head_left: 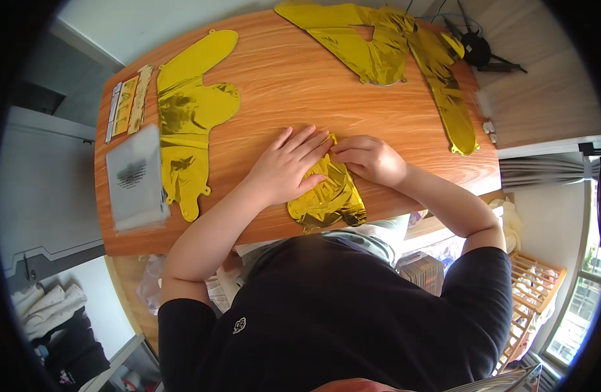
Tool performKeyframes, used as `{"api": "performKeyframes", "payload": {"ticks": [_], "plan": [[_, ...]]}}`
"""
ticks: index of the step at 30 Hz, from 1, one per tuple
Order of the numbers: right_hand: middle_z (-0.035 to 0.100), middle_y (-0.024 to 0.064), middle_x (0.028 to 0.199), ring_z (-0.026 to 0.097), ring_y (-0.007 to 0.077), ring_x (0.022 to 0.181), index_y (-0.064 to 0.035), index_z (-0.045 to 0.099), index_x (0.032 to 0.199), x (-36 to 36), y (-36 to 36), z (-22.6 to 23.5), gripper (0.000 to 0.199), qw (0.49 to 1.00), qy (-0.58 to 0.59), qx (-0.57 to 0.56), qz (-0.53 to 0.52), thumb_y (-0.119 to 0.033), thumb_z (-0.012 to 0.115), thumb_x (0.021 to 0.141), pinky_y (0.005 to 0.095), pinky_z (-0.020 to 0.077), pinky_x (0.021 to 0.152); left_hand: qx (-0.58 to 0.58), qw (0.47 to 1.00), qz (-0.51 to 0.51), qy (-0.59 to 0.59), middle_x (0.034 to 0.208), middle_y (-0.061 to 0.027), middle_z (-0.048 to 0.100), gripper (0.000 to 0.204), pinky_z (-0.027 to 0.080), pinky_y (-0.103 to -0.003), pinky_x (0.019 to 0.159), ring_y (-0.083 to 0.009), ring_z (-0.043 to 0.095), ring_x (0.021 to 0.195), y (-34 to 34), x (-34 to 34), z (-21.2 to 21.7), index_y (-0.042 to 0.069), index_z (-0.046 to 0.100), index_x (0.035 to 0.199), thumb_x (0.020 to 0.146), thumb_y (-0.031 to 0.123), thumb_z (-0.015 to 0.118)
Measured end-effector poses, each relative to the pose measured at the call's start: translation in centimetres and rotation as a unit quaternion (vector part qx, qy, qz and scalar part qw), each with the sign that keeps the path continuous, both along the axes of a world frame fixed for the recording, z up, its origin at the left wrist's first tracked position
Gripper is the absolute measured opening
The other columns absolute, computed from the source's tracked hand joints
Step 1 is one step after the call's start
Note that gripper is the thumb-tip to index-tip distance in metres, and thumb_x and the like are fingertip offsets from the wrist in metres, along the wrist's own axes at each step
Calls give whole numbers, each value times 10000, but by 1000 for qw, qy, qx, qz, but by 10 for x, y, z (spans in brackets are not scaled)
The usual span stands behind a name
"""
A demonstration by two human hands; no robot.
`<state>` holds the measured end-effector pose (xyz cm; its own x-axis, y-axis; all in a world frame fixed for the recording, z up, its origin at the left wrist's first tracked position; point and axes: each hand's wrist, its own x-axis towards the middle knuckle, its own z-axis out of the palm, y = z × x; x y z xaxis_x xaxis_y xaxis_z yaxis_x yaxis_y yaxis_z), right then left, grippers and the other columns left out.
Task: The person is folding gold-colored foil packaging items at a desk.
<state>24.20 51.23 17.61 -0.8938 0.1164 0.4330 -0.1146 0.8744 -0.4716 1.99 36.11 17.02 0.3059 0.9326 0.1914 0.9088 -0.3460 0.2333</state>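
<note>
A small, wrinkled gold foil balloon (330,199), flat and uninflated, lies at the table's front edge before me. My left hand (284,168) rests flat on its upper left part, fingers stretched forward and thumb spread out over the foil. At the balloon's top end, my right hand (373,160) has its fingers and thumb closed in a pinch on the foil edge. The fingertips of both hands nearly meet there. What exactly lies between the right fingertips is too small to make out.
On the left lies a larger flat gold foil balloon (183,111), beside a clear plastic bag (136,179) and flat packaging strips (124,104). Further foil (372,55) with a triangular hole spreads across the far right. A black stand-like device (475,49) with cables stands in that corner.
</note>
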Motion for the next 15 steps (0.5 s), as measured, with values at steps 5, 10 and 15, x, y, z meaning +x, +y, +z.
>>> {"api": "performKeyframes", "payload": {"ticks": [5,10,15], "plan": [[720,94,1099,706,316,1006,-89,734,1080,-11,-12,6,284,997,8,-10,-76,5,755,813,401,595,856,11,1000,-4,18,1615,-97,419,689,251,-541,1241,-285,335,1526,-2,-1,-9,95,447,1542,993,489,582],[713,95,1104,702,313,995,-87,731,1079,-14,2,13,260,993,8,71,-92,-20,758,829,400,587,856,20,1000,-8,16,1626,-104,405,706,241,-545,1246,-289,322,1533,-1,-2,-11,114,410,1567,1013,533,534],[713,87,1124,696,284,1040,-71,716,1133,-13,22,23,333,965,-5,261,33,-94,724,801,396,571,880,20,999,-11,24,1638,-109,387,725,232,-541,1250,-283,303,1543,1,-4,-17,117,374,1587,1021,548,514]]}}
